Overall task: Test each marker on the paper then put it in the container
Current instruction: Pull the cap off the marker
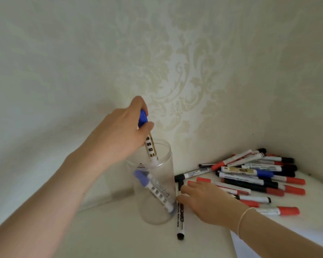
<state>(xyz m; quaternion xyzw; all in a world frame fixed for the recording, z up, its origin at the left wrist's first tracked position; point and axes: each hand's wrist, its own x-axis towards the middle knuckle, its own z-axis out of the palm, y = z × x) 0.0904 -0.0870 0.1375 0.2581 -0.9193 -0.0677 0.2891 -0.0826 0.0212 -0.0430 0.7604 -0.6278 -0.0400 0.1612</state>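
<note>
Left hand (119, 135) lowers a gripped blue marker (147, 138) into the container (157, 183), where one lies already; right hand (207, 200) pinches a black marker (180, 218); many remain.

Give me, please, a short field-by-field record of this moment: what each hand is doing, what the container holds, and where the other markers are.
left hand: grips a blue-capped marker by its cap end, lower end inside the container's mouth
right hand: fingertips on a black marker lying beside the container
container: clear, upright, one blue marker leaning inside
marker pile: red, black and blue caps, on the surface to the right
</note>
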